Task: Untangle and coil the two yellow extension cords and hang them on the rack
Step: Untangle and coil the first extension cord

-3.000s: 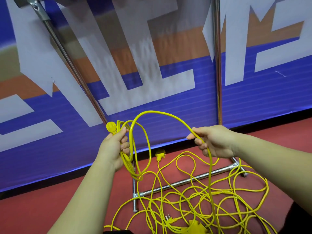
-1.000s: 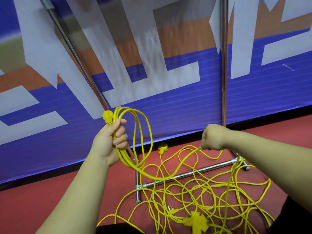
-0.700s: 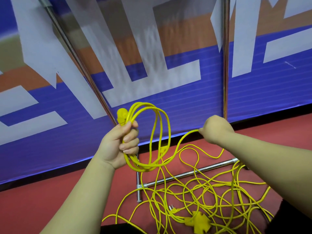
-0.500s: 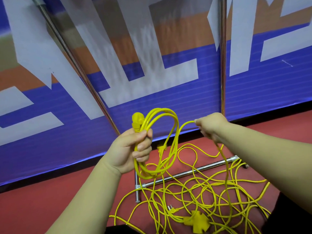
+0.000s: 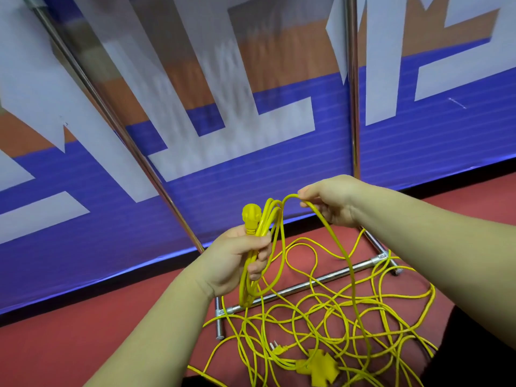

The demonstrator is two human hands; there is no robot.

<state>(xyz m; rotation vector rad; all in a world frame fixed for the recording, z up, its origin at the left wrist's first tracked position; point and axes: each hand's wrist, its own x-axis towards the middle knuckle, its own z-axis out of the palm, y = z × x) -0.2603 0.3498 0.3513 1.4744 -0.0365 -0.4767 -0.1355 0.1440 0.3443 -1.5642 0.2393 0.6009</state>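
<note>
above red floor (image 5: 83, 331), left hand (image 5: 237, 261) grips looped yellow cord (image 5: 275, 247)

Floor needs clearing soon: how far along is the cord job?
Done: a few loops of one cord sit coiled in the left hand, plug upward. In hand: the right hand pinches the next stretch beside that coil. Left: a big tangle lies on the floor across the rack base bar; no coil shows hung.

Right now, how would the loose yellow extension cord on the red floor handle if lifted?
Probably floppy: the thin yellow extension cord droops in slack loops from the left hand and right hand. Likely to snag, since its floor loops cross each other and the metal rack bar. The yellow socket block would probably drag.
</note>
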